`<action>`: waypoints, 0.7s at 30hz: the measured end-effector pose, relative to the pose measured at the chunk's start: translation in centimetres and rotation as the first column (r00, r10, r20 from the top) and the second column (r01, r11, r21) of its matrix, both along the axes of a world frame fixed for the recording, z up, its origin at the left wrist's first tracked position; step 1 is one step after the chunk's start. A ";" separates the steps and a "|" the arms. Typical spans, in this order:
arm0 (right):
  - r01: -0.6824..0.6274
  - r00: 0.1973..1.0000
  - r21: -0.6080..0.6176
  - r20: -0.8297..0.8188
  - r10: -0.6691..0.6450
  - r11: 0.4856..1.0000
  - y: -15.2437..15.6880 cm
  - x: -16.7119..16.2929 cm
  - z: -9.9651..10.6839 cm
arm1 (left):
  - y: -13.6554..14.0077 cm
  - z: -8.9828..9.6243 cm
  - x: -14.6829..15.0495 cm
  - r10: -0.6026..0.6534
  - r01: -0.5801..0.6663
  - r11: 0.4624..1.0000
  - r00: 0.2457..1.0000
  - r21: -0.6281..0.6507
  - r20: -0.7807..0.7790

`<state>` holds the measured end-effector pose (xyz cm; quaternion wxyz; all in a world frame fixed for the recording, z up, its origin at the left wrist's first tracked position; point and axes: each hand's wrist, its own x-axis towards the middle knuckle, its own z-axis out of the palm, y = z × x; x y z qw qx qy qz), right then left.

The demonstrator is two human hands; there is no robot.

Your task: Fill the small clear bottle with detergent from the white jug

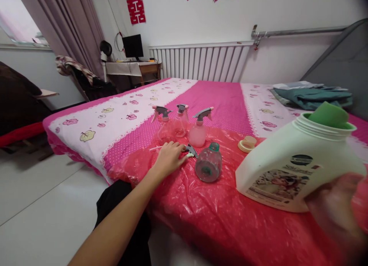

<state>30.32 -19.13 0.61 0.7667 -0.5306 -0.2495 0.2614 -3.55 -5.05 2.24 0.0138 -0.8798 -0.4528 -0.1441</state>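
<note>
My left hand (pixel 170 157) has its fingers and thumb closed around a grey and pale green trigger spray head (pixel 191 150), whose thin tube sticks out to the left. Just right of it stands an open, round clear bottle (pixel 208 167) with a green neck and some liquid inside. My right hand (pixel 335 199), partly blurred, grips a large pale green detergent jug (pixel 276 170) low on its right side. The jug is tilted and open, with a green spout at its mouth. A yellowish cap (pixel 247 143) lies between jug and bottles.
Three spray bottles (pixel 197 134) with grey and pink heads stand behind my left hand. Red plastic sheeting (pixel 207 216) covers the near part of the pink bed (pixel 221 97). Folded cloth (pixel 312 95) lies at the back right. A desk with a monitor (pixel 132 46) stands beyond.
</note>
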 end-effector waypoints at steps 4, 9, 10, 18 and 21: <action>0.046 0.998 -0.035 0.045 -0.045 0.998 0.1 0.3 -0.5 | 0.2 -0.6 0.2 0.024 -0.025 0.999 1.000 0.023 0.018; 0.050 0.998 0.001 0.047 -0.050 0.999 0.3 0.5 -0.7 | 0.8 -1.1 0.2 -0.048 0.048 0.999 0.999 -0.022 -0.025; 0.049 0.998 -0.007 0.044 -0.049 0.999 0.3 0.5 -0.6 | 0.9 -1.2 0.2 -0.063 0.062 0.998 0.997 -0.027 -0.033; 0.102 0.995 -0.088 0.005 -0.102 0.991 0.5 0.3 -0.4 | 2.3 -1.2 0.2 -0.097 0.096 0.995 0.994 -0.027 -0.040; 0.095 0.995 -0.093 0.007 -0.095 0.991 0.4 0.4 -0.3 | 2.3 -1.0 0.0 -0.088 0.088 0.996 0.996 -0.010 -0.028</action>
